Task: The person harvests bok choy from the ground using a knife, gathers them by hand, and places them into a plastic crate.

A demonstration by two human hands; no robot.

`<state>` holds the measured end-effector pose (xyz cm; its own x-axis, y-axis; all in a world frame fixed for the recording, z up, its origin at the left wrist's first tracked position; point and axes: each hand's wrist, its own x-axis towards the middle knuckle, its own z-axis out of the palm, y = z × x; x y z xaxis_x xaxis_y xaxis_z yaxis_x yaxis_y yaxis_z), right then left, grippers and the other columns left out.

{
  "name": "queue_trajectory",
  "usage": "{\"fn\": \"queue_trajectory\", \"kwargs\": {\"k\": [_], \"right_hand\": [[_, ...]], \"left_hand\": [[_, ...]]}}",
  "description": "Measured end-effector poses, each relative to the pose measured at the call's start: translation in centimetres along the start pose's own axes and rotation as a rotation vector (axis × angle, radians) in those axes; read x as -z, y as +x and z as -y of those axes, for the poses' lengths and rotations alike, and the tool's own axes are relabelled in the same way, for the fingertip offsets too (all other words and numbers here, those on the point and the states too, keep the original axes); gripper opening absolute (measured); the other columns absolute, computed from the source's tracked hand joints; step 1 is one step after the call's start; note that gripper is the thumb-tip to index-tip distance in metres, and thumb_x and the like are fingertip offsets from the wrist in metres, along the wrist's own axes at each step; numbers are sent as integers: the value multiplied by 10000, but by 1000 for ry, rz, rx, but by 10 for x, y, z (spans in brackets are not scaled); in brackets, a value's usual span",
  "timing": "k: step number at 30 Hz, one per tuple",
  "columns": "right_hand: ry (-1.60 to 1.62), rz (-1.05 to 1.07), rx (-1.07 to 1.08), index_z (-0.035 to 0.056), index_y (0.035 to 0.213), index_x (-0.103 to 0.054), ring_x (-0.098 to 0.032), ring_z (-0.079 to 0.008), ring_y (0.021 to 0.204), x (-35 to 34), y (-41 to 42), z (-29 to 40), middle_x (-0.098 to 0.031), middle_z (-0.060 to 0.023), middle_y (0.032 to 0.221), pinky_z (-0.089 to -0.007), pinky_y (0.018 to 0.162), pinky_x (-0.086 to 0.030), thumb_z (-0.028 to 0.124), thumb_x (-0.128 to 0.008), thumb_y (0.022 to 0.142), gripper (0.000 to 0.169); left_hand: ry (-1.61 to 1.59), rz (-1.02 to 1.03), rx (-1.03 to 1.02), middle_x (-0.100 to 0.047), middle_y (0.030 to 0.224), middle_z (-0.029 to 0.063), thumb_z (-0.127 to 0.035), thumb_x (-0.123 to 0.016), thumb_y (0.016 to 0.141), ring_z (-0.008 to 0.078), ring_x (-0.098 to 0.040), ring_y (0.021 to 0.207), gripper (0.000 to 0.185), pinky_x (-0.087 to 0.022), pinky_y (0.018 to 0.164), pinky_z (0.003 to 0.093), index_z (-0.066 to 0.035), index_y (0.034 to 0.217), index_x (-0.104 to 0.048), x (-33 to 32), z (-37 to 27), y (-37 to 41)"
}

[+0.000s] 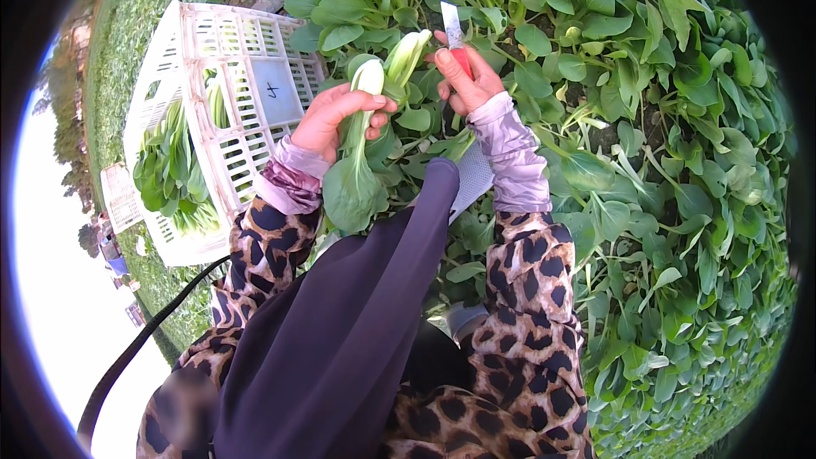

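My left hand point(338, 118) grips a bok choy point(369, 76), its pale base up and a broad green leaf hanging below the fingers. A second bok choy point(406, 54) is beside it, base pointing up and right; its lower part runs behind my left fingertips, so I cannot tell how it is held. To the right, my right hand point(472, 80) is closed around a knife point(452, 27) with a red handle. The blade points up, away from me, and looks stained. A small gap separates the knife from the second bok choy.
Left of my left arm, a white plastic crate point(210, 131) holds bunches of leafy greens point(169, 159). Another white crate point(121, 197) stands behind it. Dense bok choy plants point(676, 204) cover the ground on the right. Dark cloth point(344, 319) hangs below my hands.
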<state>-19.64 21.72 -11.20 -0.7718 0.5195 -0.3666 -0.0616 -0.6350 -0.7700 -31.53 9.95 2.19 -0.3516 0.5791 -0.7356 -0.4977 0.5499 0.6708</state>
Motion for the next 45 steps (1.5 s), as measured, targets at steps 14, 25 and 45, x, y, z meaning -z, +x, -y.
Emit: {"fn": "queue_trajectory", "kwargs": {"k": [14, 25, 45], "right_hand": [[-189, -239, 267, 73, 845, -623, -409, -23, 464, 22, -6, 41, -509, 62, 609, -194, 427, -322, 219, -736, 758, 204], [-34, 38, 235, 50, 930, -592, -361, -25, 425, -18, -34, 111, -501, 39, 626, -190, 388, -236, 165, -685, 817, 186], [-874, 86, -97, 48, 975, -612, -594, -396, 884, -70, 31, -66, -630, -212, 935, -421, 784, -482, 187, -483, 855, 225]], "left_hand": [[101, 97, -171, -408, 685, -29, -146, -585, 834, 47, -353, 541, 568, -295, 488, 183, -28, 1341, -360, 9, -19, 6], [325, 284, -545, -602, 1046, 91, -120, -642, 827, 136, -580, 930, 439, -465, 804, 255, 14, 1214, -483, -36, -52, 12], [471, -518, -853, -666, 873, 110, -174, -730, 713, 160, -636, 712, 379, -507, 657, 274, 21, 1004, -585, 45, -77, 27]]}}
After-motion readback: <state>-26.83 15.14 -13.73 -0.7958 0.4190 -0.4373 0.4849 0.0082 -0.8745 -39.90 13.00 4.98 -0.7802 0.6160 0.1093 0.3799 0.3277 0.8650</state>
